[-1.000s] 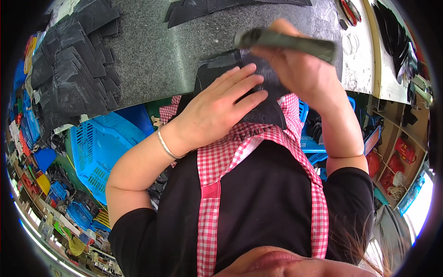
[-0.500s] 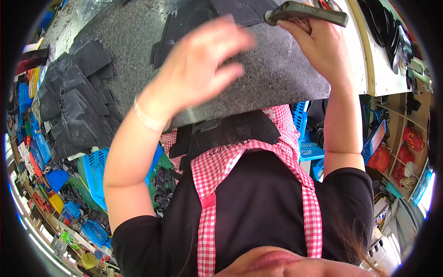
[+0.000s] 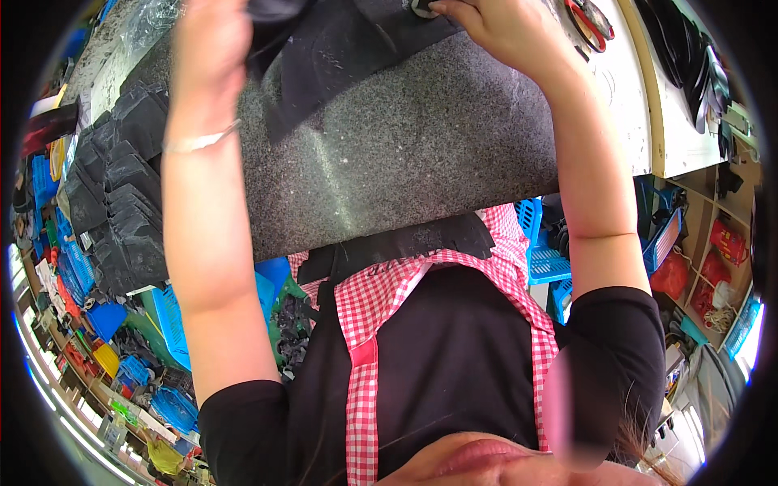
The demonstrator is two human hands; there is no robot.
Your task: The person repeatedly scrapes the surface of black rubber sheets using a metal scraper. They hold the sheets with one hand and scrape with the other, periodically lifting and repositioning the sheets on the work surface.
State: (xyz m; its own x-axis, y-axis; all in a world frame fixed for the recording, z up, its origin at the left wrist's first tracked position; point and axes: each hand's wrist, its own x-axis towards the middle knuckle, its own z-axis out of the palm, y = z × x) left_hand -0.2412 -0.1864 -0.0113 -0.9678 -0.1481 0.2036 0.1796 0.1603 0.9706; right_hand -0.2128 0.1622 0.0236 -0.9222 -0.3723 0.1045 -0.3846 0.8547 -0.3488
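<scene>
At the top left my left hand [image 3: 212,44] is smeared by motion, its fingers cut off by the frame edge. Right beside it a black, thin, leather-like piece [image 3: 348,61] is spread on the speckled grey stone slab [image 3: 389,154]; whether the fingers grip the piece cannot be made out. My right hand [image 3: 515,28] is closed at the slab's far side, on a hammer whose round metal face [image 3: 422,8] shows by the fingertips. Most of the hammer is hidden or out of the picture. Further black pieces lie across my lap [image 3: 405,243].
Left of the slab rises a heap of overlapping black pieces [image 3: 121,194]. Red-handled scissors [image 3: 592,26] rest on the white tabletop right of my hand. Blue plastic baskets [image 3: 549,263] stand below the slab, and shelves [image 3: 705,243] with red bags are at the right.
My left hand has moved up and left to the frame's edge. The right hand has gone left and farther away with the hammer. The black piece on the slab has shifted.
</scene>
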